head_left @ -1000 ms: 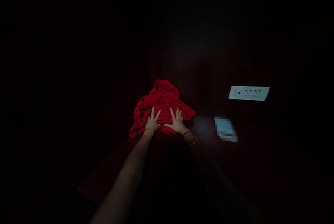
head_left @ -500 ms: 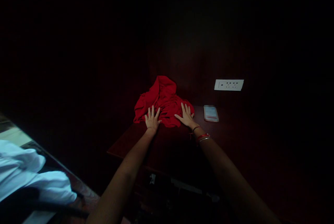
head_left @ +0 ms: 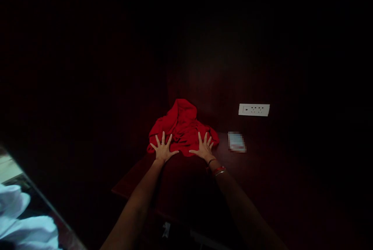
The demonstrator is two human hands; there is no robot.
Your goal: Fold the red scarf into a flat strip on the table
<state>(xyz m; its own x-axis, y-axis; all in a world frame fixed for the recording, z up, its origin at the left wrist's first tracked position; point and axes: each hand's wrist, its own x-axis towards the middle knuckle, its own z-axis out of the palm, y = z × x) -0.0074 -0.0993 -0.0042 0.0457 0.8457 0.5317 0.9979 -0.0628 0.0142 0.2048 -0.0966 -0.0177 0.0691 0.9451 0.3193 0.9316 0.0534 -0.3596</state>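
A crumpled red cloth lies bunched on a dark wooden surface, against the back wall. My left hand rests at the cloth's near left edge, palm down, with its fingers spread. At the near right edge lies my right hand, its fingers also apart and pressing flat on the fabric. Neither hand grips anything. Bracelets circle my right wrist.
A white socket panel is set in the dark wall at right. Below it lies a small blurred-out rectangular item. White fabric shows at lower left, past a panel edge. Much of the scene is too dark to make out.
My left hand has moved slightly left and its fingers have spread wider. The whole view has shifted, so the cloth and socket panel appear lower.
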